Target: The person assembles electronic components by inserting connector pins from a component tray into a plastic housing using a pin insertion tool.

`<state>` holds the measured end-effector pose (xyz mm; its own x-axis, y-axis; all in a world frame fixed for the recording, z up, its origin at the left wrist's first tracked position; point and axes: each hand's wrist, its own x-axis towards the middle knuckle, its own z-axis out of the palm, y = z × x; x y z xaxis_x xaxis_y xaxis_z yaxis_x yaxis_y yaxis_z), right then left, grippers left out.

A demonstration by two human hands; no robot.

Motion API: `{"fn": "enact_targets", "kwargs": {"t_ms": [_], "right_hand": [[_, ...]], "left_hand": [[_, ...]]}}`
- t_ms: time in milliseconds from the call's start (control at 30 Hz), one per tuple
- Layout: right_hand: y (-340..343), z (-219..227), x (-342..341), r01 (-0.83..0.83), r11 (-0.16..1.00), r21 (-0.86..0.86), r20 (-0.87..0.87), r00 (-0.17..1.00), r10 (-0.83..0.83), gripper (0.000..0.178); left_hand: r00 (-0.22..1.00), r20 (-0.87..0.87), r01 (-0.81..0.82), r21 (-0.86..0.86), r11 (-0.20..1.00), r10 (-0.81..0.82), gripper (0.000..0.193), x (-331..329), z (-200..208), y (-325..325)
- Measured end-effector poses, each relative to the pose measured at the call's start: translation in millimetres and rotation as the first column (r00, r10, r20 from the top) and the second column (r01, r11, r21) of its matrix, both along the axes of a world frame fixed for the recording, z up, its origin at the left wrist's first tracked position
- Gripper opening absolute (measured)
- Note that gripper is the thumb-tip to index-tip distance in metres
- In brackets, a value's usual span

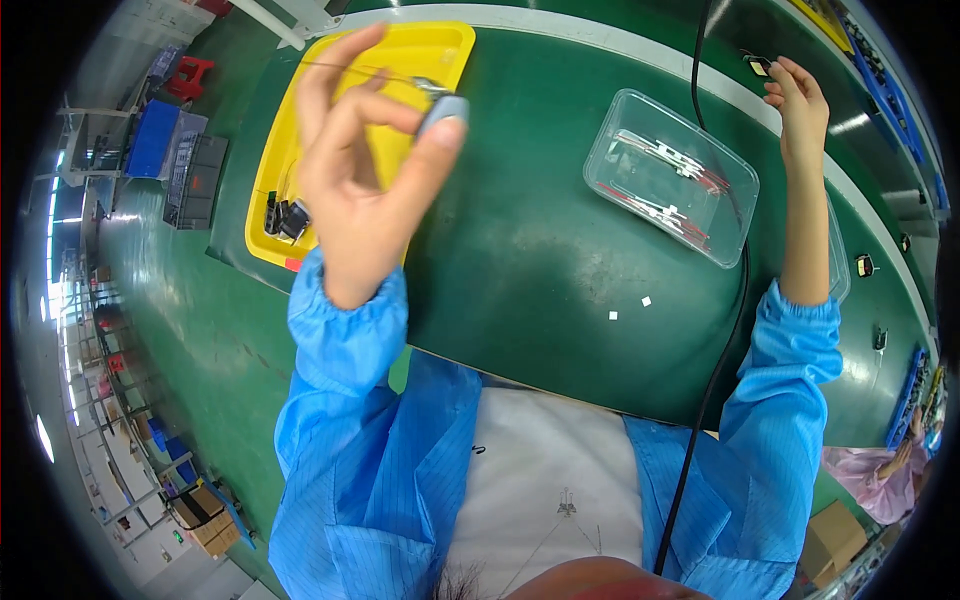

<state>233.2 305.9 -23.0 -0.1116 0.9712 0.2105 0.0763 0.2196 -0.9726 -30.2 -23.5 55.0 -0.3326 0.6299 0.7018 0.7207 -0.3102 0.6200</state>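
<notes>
My left hand [375,170] is raised over the yellow tray [462,45]. Its thumb and index finger pinch a small grey-blue rounded piece [445,112] with a shiny metal end and a thin wire; motion smears its detail. At the far right, my right hand [803,115] reaches over the belt line beyond the table. Its bent fingertips close at the edge of a small black part with a pale yellow face [758,66]. Small black parts [287,218] lie in the near left corner of the yellow tray.
A clear plastic box [625,110] holds red and white leads. Two small white squares [613,315] lie on the green table [500,270]. A black cable [722,370] crosses beside the box. More small parts [865,265] sit along the belt; a person in pink [875,480] is at far right.
</notes>
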Motion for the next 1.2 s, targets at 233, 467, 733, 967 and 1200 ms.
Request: {"fn": "enact_targets", "kwargs": {"t_ms": [233, 467, 733, 967, 1200], "right_hand": [[-134, 66, -21, -0.658, 0.753, -0.028, 0.599, 0.592, 0.539, 0.011], [-144, 36, -25, -0.772, 0.632, -0.069, 0.844, 0.293, 0.449, 0.009], [-144, 39, -26, -0.783, 0.608, -0.132, 0.831, 0.247, 0.498, 0.009], [-150, 27, -25, -0.805, 0.594, 0.010, 0.918, 0.243, 0.314, 0.008], [-137, 24, -26, -0.819, 0.568, -0.083, 0.883, 0.204, 0.422, 0.007]], "left_hand": [[0.335, 0.875, 0.660, 0.047, 0.750, -0.350, 0.021, 33, -37, 24], [0.409, 0.896, 0.665, -0.159, 0.730, -0.176, 0.029, 34, -55, 27], [0.274, 0.941, 0.665, -0.035, 0.746, -0.200, 0.027, 36, -64, 24], [0.226, 0.954, 0.740, -0.036, 0.672, -0.198, 0.026, 37, -60, 22], [0.294, 0.908, 0.798, -0.062, 0.600, -0.297, 0.035, 35, -63, 21]]}}
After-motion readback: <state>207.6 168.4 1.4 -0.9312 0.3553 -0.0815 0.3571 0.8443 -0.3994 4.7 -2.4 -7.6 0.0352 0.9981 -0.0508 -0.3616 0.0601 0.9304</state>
